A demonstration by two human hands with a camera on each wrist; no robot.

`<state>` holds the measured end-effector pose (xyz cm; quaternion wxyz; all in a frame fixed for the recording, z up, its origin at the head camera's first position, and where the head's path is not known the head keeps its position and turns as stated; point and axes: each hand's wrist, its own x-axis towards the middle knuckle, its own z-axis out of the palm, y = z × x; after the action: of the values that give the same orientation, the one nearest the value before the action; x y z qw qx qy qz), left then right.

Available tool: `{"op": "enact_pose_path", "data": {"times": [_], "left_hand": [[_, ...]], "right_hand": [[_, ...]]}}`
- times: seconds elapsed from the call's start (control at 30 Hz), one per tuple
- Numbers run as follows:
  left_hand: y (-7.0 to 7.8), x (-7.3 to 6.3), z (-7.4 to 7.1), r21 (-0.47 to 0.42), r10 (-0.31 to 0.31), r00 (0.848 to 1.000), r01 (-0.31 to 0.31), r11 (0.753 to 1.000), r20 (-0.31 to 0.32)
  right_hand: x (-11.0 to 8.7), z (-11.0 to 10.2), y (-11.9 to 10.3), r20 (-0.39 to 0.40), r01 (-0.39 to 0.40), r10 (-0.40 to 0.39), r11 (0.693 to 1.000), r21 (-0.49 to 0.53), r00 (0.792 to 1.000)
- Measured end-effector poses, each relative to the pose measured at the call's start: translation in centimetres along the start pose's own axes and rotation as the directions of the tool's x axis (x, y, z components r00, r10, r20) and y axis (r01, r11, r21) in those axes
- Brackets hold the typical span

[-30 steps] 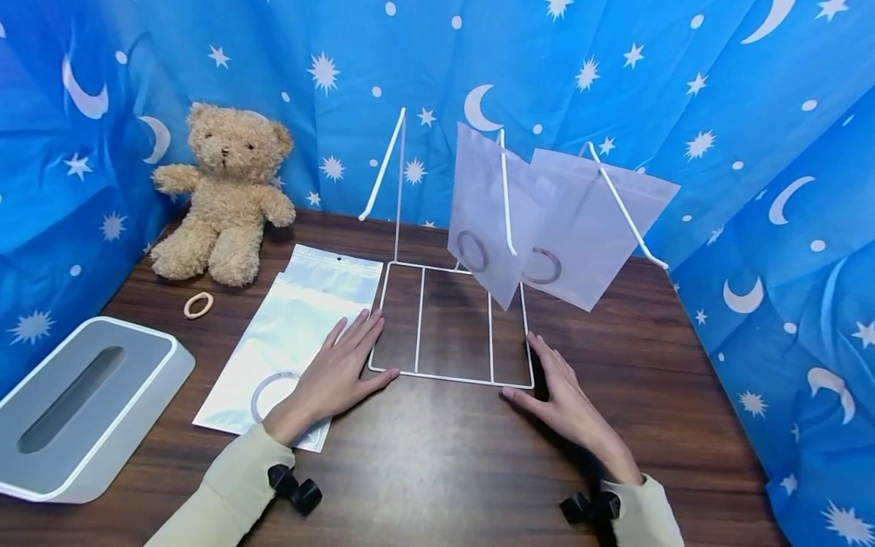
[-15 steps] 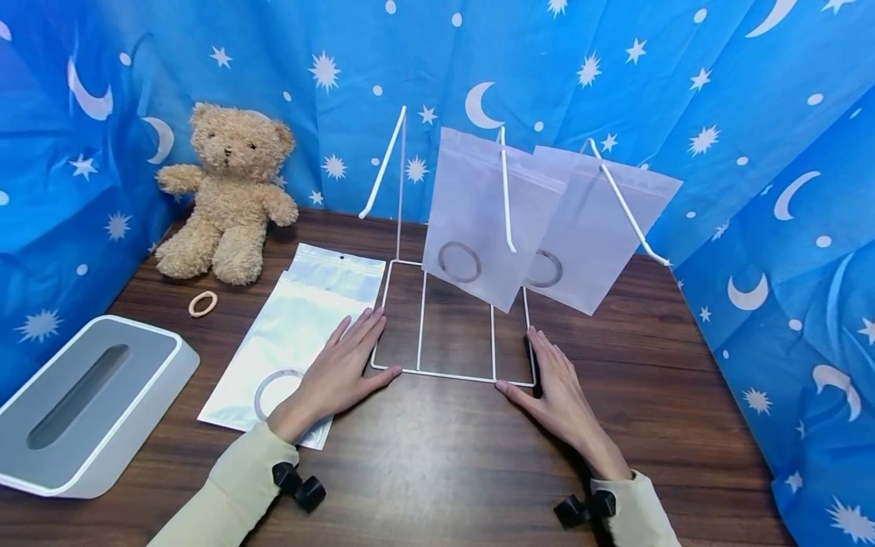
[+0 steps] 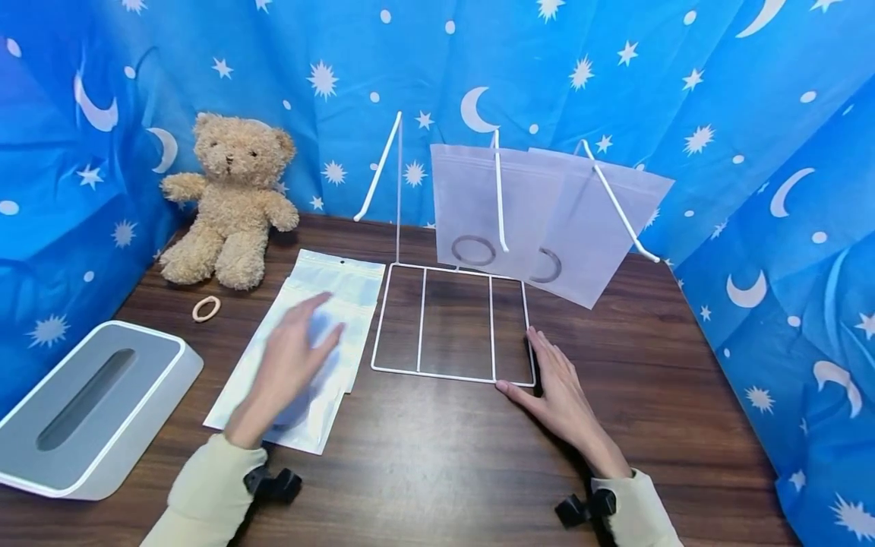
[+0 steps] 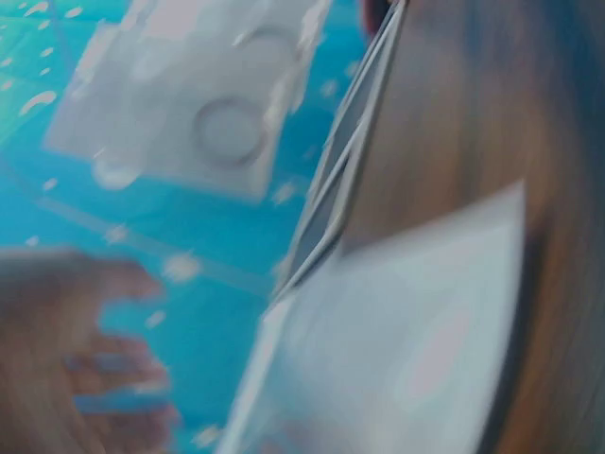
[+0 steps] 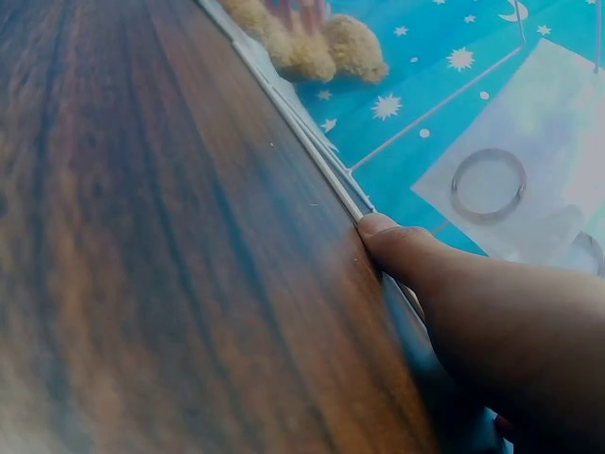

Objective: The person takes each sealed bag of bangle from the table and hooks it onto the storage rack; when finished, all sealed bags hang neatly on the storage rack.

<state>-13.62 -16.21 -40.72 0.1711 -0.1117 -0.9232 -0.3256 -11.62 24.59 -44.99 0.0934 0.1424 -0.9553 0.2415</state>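
Observation:
My left hand [image 3: 287, 361], blurred by motion, is over flat zip pouches [image 3: 256, 349] on the table, fingers loosely extended and holding nothing visible. In the left wrist view a pouch [image 4: 406, 331] lies below that hand. My right hand [image 3: 563, 395] rests at the near right corner of a white wire display rack [image 3: 454, 376], its thumb touching the front wire; in the right wrist view the thumb [image 5: 416, 251] lies on that wire. Two translucent pouches, each with a ring shape showing, hang at the rack: one on the middle hook [image 3: 501, 197], another [image 3: 601, 228] by the right hook [image 3: 618, 205].
The rack's left hook [image 3: 379, 167] holds no pouch. A teddy bear [image 3: 229, 201] sits at the back left, with a small wooden ring [image 3: 206, 308] before it. A grey-and-white tissue box [image 3: 96, 410] stands at the left edge. A blue star-patterned curtain [image 3: 328, 129] encloses the table.
My left hand has left the rack's front left corner and moved left over the pouches. The right hand stays put. The pouch on the middle hook has swung round.

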Motion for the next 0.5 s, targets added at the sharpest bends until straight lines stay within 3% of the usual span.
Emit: {"op": "enact_pose_path", "data": {"times": [0.07,0.13,0.2,0.23,0.3,0.5], "left_hand": [[-0.8,-0.5,-1.9,0.102,-0.154,0.988,0.152,0.983,0.014],[-1.6,-1.1,-3.3,0.221,-0.293,0.953,0.270,0.937,0.075],[-2.2,-1.5,-4.0,0.297,-0.384,0.914,0.333,0.895,0.131],[-2.5,-1.6,-4.2,0.311,-0.405,0.903,0.347,0.885,0.144],[-3.0,-1.7,-4.4,0.306,-0.414,0.899,0.358,0.882,0.141],[-3.6,-1.5,-4.5,0.143,-0.384,0.923,0.377,0.915,0.024]], "right_hand": [[0.1,0.0,0.0,0.001,0.009,-0.009,1.000,0.005,1.000],[0.1,0.0,0.1,-0.005,0.018,-0.018,1.000,0.004,1.000],[0.1,0.0,0.2,-0.010,0.025,-0.025,1.000,0.003,1.000],[0.2,0.0,0.2,-0.013,0.026,-0.026,1.000,0.002,1.000],[0.1,0.0,0.2,-0.018,0.024,-0.024,1.000,0.001,1.000],[0.0,0.0,0.2,-0.014,0.019,-0.019,1.000,0.007,1.000]]}}
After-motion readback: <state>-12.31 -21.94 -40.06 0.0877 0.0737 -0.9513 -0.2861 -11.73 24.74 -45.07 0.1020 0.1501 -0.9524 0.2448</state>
